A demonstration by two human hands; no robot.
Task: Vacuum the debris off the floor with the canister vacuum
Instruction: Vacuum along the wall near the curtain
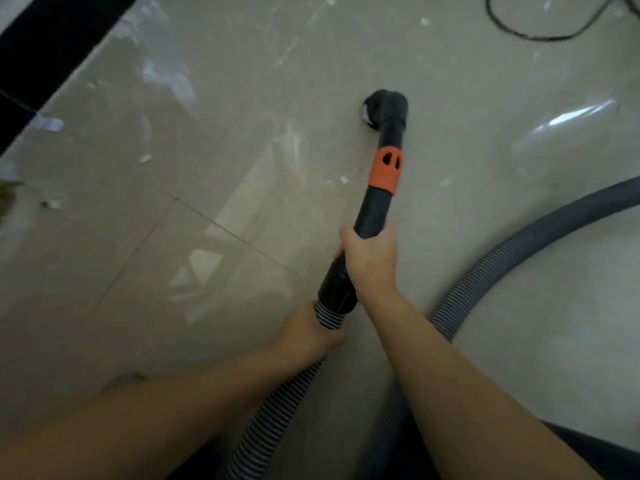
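A black vacuum wand (375,206) with an orange collar (385,168) points away from me across the glossy beige tile floor (242,98). Its round nozzle (384,105) sits on the floor over a small white scrap. My right hand (369,258) grips the wand's lower part. My left hand (308,332) holds the ribbed grey hose (277,410) just below the wand's cuff. Small white debris bits lie scattered on the tiles, such as one at centre (344,179) and one at left (144,159).
The ribbed hose loops round on the right (519,251). A black cable (540,34) curls at the top right. A black strip (45,53) borders the floor at upper left. Green and white scraps (10,188) lie at the left edge.
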